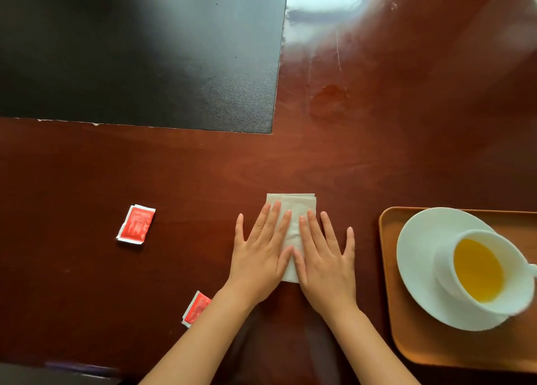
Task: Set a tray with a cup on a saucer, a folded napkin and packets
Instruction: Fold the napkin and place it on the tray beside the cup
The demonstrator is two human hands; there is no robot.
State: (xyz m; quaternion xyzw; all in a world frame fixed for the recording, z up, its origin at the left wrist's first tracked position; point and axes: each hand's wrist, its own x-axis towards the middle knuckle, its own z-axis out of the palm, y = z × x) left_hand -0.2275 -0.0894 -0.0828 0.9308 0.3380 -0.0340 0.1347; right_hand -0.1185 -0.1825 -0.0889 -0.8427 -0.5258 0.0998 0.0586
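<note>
1. Napkin (293, 210): white, folded, flat on the table (203, 175); lies at about 9 o'clock from the tray.
2. Left hand (261, 256) and right hand (325, 262): side by side, fingers spread, palms pressing the napkin flat; neither grips anything.
3. Tray (389, 268): orange, at 3 o'clock from the hands; carries the saucer (418, 251) with the cup (479, 271) of yellow liquid on it.
4. Packets: one red packet (136, 224) at 9 o'clock, a second packet (196, 308) at 7 o'clock, partly under the left forearm; both off the tray.
5. Step judged: creasing the fold. Next calls for lifting the napkin without unfolding it, onto bare tray beside the saucer.
</note>
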